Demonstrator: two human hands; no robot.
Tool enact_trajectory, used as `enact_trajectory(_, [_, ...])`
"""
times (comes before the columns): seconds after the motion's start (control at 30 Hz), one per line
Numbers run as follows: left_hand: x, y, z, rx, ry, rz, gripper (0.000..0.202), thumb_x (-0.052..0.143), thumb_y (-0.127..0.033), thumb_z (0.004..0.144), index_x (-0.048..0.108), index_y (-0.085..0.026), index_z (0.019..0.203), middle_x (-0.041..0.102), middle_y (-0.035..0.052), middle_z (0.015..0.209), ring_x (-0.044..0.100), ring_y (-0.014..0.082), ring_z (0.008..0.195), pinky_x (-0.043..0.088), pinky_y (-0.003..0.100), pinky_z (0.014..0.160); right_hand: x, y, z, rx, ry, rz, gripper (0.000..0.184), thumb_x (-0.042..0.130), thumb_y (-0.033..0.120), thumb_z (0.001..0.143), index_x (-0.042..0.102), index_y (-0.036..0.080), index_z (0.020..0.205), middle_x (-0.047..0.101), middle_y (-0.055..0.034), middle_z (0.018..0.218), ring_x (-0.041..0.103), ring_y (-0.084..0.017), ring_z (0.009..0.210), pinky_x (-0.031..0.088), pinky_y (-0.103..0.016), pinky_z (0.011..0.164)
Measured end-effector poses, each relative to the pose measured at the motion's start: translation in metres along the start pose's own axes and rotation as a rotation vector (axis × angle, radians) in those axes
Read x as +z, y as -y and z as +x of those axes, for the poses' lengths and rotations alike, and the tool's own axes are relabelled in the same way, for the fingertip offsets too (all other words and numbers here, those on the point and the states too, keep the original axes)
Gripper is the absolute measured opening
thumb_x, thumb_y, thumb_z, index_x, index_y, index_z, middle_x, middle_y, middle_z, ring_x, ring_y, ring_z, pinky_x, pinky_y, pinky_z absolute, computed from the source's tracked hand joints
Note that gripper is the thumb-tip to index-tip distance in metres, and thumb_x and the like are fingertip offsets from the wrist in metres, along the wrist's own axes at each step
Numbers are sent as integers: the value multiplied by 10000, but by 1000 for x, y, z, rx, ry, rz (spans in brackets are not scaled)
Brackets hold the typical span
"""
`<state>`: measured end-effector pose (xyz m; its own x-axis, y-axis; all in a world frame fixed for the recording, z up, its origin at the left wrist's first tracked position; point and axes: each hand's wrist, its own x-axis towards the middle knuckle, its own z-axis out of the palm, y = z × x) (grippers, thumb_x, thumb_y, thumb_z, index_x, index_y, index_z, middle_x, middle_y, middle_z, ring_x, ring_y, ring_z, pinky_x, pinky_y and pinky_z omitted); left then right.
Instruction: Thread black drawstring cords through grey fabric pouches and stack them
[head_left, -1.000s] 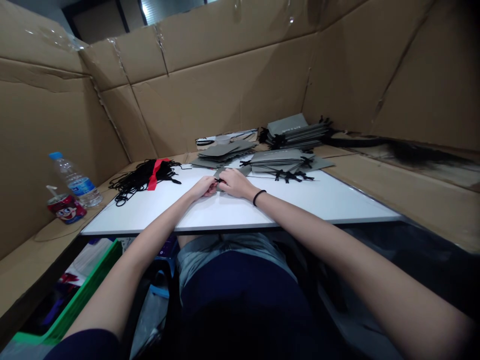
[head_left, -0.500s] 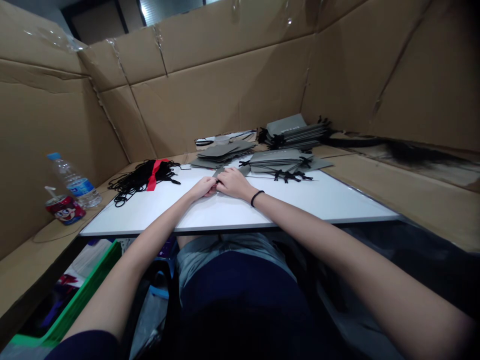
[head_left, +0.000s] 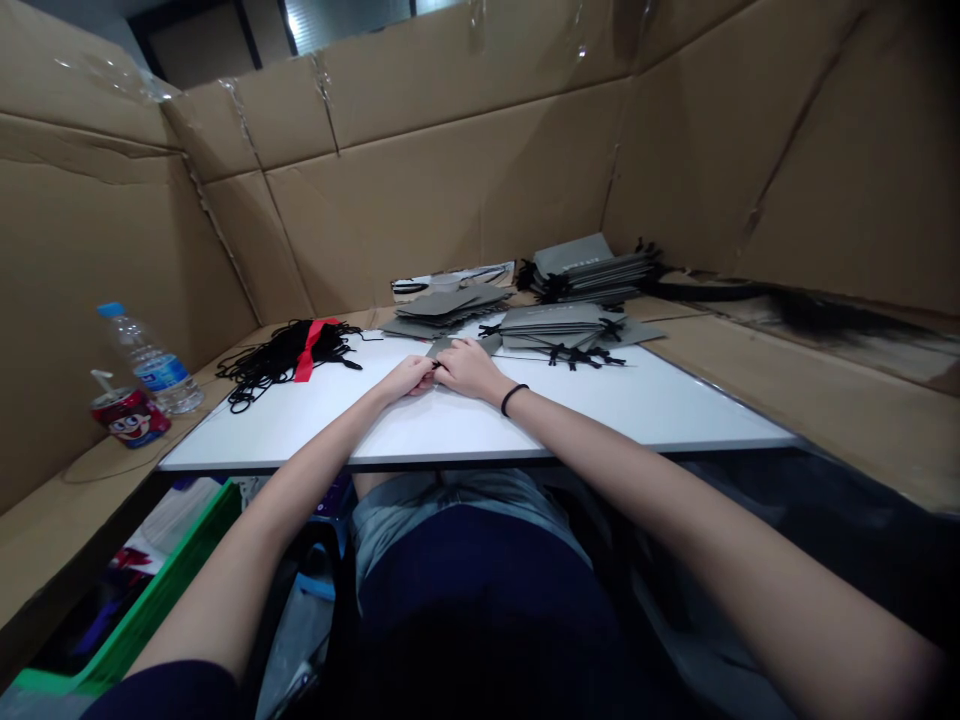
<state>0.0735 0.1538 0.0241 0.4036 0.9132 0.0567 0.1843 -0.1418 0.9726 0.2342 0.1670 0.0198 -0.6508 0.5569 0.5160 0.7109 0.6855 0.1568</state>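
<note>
Grey paper bag (head_left: 442, 346), flat and matte, lies at the middle of the white tabletop (head_left: 300, 442), partly under both hands. The left hand (head_left: 409, 378) and right hand (head_left: 466, 366) meet over it, their fingers (head_left: 429, 368) curled and closed, gripping the bag and a short black cord (head_left: 436, 363) between them; the exact pinch is too small to make out. A thin black band (head_left: 514, 399) circles the right wrist.

Far right on the tabletop sits a stack of grey bags (head_left: 551, 320), black cord handles splayed at its side. A taller stack (head_left: 592, 265) stands behind it, past the tabletop's far edge, and a looser, flatter pile (head_left: 442, 306) lies far centre. To the left, a tangled heap of black cord (head_left: 281, 355) is bound by a red strip (head_left: 307, 350). Further left, a clear plastic water bottle (head_left: 150, 358) with a blue cap stands just beside a red can (head_left: 129, 418). Corrugated cardboard walls (head_left: 420, 200), joined with clear tape, fold around the far side. Below the near left edge, a green-rimmed bin (head_left: 161, 590) holds colourful items, too dim to tell apart.
</note>
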Motion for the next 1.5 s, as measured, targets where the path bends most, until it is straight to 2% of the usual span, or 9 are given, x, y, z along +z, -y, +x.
enact_trajectory(0.17, [0,-1,1,-34,10,-26,306,365,-243,860,431,-170,571,375,-44,410,267,46,306,149,167,315,0,-2,-1,1,17,48,288,445,287,893,676,131,822,703,-113,860,546,-234,867,288,-336,792])
enact_trajectory(0.4, [0,1,-1,13,26,-30,338,498,-252,889,415,-165,573,366,-68,432,277,21,323,153,147,329,-4,-2,-2,-11,17,70,230,462,233,850,657,139,771,692,-107,830,540,-231,849,298,-329,787])
enact_trajectory(0.57, [0,0,-3,29,40,-43,303,532,-307,904,459,-156,651,372,-79,443,278,23,331,164,144,331,-5,-8,-3,59,7,106,266,384,171,873,635,144,789,689,-100,866,532,-230,877,306,-327,782])
enact_trajectory(0.73, [-2,2,-2,33,49,-54,318,555,-325,896,459,-151,648,370,-75,456,291,23,342,163,144,331,-1,-12,-1,18,19,137,256,394,135,839,647,142,798,688,-103,871,527,-234,889,311,-335,804])
enact_trajectory(0.93, [-2,2,-3,30,53,-62,297,513,-283,917,462,-153,655,373,-71,456,285,24,336,160,142,329,-3,-12,-2,43,-60,263,242,436,137,763,671,140,820,678,-96,846,521,-231,855,336,-330,797])
enact_trajectory(1.13, [-2,1,-1,12,44,-62,300,449,-243,931,444,-159,643,349,-79,433,271,25,316,142,143,322,1,-18,-3,107,-167,454,252,423,199,781,670,161,746,670,-70,787,538,-207,792,360,-302,763])
enact_trajectory(1.33, [1,-4,-2,-9,23,-40,309,370,-157,917,420,-167,612,338,-77,407,249,29,302,136,149,316,5,-20,-2,90,-137,456,204,444,215,758,597,172,631,599,-44,658,501,-181,688,347,-277,678])
enact_trajectory(1.5, [3,-6,-3,-15,14,-9,301,346,-125,901,435,-161,615,332,-76,426,260,31,309,146,150,319,5,-16,-1,60,-109,382,185,447,216,760,570,176,627,590,-46,663,481,-182,696,330,-276,671])
